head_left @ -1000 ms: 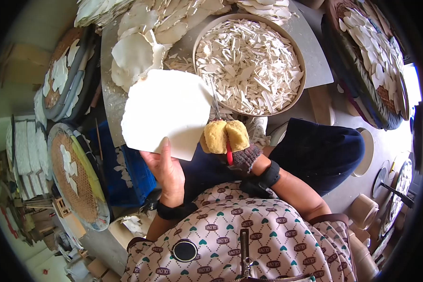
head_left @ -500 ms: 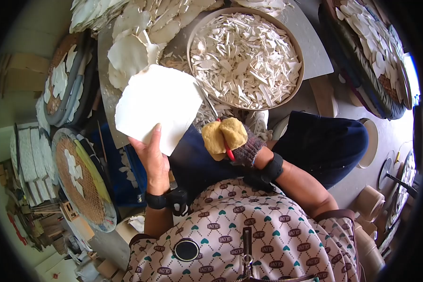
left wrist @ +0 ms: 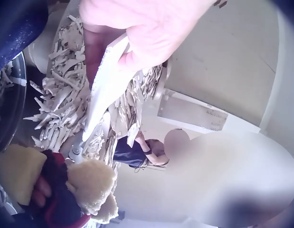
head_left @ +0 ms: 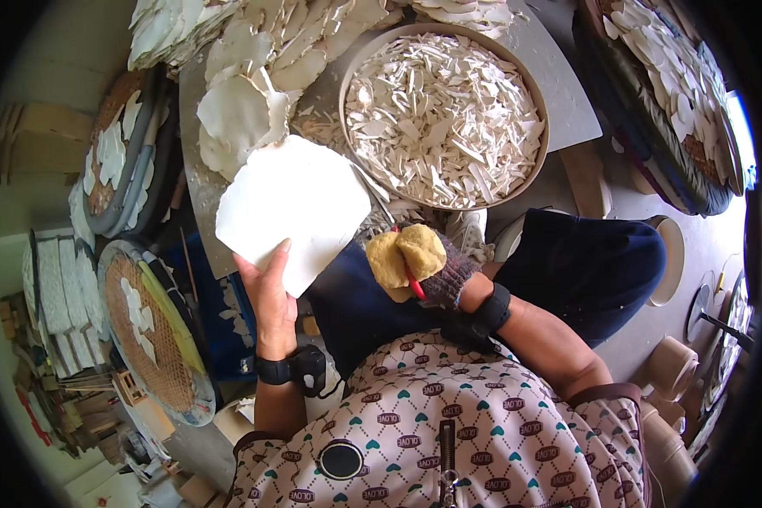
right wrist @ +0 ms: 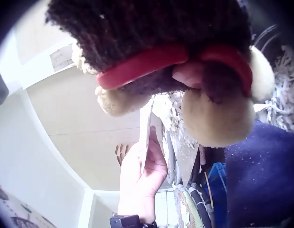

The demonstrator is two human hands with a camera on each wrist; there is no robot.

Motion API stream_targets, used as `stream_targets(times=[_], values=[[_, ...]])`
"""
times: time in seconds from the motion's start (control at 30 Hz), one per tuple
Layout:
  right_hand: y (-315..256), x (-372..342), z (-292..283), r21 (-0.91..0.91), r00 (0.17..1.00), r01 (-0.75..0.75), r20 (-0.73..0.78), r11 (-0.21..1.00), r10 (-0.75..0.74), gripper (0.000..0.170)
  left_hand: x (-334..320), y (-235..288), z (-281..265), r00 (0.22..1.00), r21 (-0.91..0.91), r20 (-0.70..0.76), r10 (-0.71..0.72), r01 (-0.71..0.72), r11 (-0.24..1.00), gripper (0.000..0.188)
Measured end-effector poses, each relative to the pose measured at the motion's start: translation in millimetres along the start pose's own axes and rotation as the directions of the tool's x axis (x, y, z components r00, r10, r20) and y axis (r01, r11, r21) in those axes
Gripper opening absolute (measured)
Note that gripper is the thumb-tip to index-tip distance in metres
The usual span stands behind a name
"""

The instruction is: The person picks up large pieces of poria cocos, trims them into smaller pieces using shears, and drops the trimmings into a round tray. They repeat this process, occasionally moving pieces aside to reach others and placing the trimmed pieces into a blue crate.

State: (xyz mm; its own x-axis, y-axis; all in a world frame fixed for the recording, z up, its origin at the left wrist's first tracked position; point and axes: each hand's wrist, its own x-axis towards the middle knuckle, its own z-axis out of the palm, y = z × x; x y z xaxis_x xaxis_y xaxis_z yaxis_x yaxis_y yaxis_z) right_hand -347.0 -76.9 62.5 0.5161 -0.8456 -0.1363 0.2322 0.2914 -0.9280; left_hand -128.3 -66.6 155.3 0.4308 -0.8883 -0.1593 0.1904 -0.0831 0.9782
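My left hand pinches a flat, pale white sheet near its lower corner, thumb on top. The sheet has an uneven rounded outline and looks thin edge-on in the left wrist view. A dark knit glove covers much of my right hand, and thick yellow foam pads are wrapped about its fingers. That hand grips scissors with red handles. Their metal blades lie along the sheet's right edge. In the right wrist view, bare fingertips show beside the red handle loops.
Beyond the blades, a round tub full of white offcuts stands on a grey metal table. Untrimmed sheets are piled at its left. Round woven trays with white pieces stand left and right. A blue crate sits at lower left.
My left hand has shifted left and turned the sheet, its lower corner swinging left. The right hand with the scissors stays near the sheet's right edge, only slightly moved.
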Motion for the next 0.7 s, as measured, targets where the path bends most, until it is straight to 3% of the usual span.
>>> stream_targets(times=[0.1,0.2,0.3,0.53,0.67,0.7], values=[[19,6,-6,-0.073,0.999,0.039,0.032,0.997,-0.037,0.026,4,5,0,1.0,0.035,0.022,0.017,-0.018,0.999,0.064],[24,11,-14,-0.06,0.995,0.032,0.098,0.998,-0.026,0.027,11,9,-13,0.987,0.068,0.149,-0.065,0.055,0.996,0.064],[10,14,-17,-0.082,0.982,0.094,0.17,0.992,-0.079,0.026,12,15,-10,0.98,0.045,0.151,-0.125,0.12,0.992,0.069],[5,3,-12,-0.252,0.991,0.113,0.093,0.961,-0.092,0.025,24,14,-17,0.957,0.039,0.239,-0.166,0.161,0.986,0.067],[36,12,-11,-0.014,0.992,0.102,0.075,0.995,-0.101,0.025,31,23,-20,0.93,0.092,0.308,-0.202,0.182,0.979,0.064],[34,15,-11,-0.055,0.986,0.144,0.09,0.988,-0.139,0.025,33,25,-21,0.917,0.121,0.331,-0.221,0.191,0.974,0.063]])
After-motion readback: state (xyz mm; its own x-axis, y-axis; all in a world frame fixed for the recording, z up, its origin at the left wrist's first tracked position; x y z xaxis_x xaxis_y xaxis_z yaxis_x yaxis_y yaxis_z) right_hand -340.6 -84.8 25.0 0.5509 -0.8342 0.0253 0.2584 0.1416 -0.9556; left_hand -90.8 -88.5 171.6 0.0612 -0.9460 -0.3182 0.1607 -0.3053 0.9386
